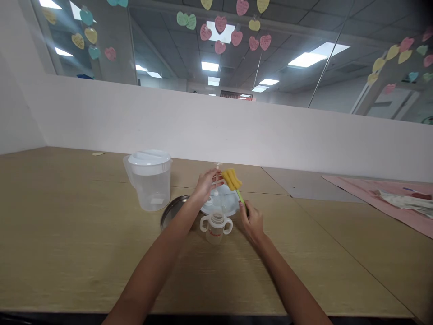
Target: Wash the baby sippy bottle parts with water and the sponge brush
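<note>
My left hand [204,186] grips a thin transparent plastic straw [216,178] upright above the table. My right hand [252,221] holds the green handle of a yellow sponge bottle brush [232,179], whose sponge head sits right beside the straw. Below my hands stands a transparent two-handled sippy cup [215,230] without its top. Behind it lies a pale blue plastic piece [221,202], partly hidden by my hands. A round steel lid [172,210] lies left of my left wrist, and a transparent plastic jug [150,189] with a white lid stands beyond it.
Everything stands on a light wooden table [84,253]. A white wall [169,126] runs along its far side. A pink mat [358,192] at the right carries a crumpled white cloth or paper [406,203]. A small pale slip [98,153] lies at the far left.
</note>
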A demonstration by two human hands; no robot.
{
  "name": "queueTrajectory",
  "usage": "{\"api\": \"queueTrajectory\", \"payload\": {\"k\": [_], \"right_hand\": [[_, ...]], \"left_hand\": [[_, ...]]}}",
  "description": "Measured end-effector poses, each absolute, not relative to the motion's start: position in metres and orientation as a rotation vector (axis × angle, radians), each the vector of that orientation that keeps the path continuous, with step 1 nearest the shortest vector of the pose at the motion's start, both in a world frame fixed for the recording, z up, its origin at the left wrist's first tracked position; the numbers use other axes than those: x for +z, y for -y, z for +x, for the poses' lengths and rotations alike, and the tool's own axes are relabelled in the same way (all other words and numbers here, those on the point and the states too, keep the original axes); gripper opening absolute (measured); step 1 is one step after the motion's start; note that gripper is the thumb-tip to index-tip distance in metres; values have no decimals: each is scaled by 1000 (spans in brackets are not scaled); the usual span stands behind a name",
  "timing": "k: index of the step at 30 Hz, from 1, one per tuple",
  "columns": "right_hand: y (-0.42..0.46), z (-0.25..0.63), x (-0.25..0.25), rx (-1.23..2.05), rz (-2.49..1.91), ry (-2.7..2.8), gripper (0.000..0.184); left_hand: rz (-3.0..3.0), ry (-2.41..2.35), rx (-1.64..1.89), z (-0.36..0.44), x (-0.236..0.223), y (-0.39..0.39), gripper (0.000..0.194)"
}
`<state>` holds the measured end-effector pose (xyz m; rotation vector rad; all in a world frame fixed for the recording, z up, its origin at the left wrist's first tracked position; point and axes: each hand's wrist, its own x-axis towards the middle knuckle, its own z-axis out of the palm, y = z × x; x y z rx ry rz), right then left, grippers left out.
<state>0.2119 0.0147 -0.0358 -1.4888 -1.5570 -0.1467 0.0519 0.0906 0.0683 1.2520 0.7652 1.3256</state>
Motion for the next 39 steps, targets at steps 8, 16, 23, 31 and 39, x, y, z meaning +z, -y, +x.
{"api": "queueTrajectory", "payload": {"k": [8, 16, 23, 31, 39], "right_hand": [[-16, 218, -39, -50, -1453, 1808, 49], [-17, 226, -32, 11, -1467, 1993, 46], [-19, 225, -32, -130, -1563, 1924, 49], [-19, 225, -31, -226, -1608, 1850, 50], [-20, 224, -30, -247, -1642, 1848, 50]], "left_hand": [[983, -644, 1253, 47, 81, -83, 21], [1257, -759, 1372, 28, 99, -76, 22], [2183, -1627, 997, -19, 106, -86, 18], [2071, -1777, 73, -48, 76, -100, 16], [2231, -1727, 53, -38, 77, -97, 8]]}}
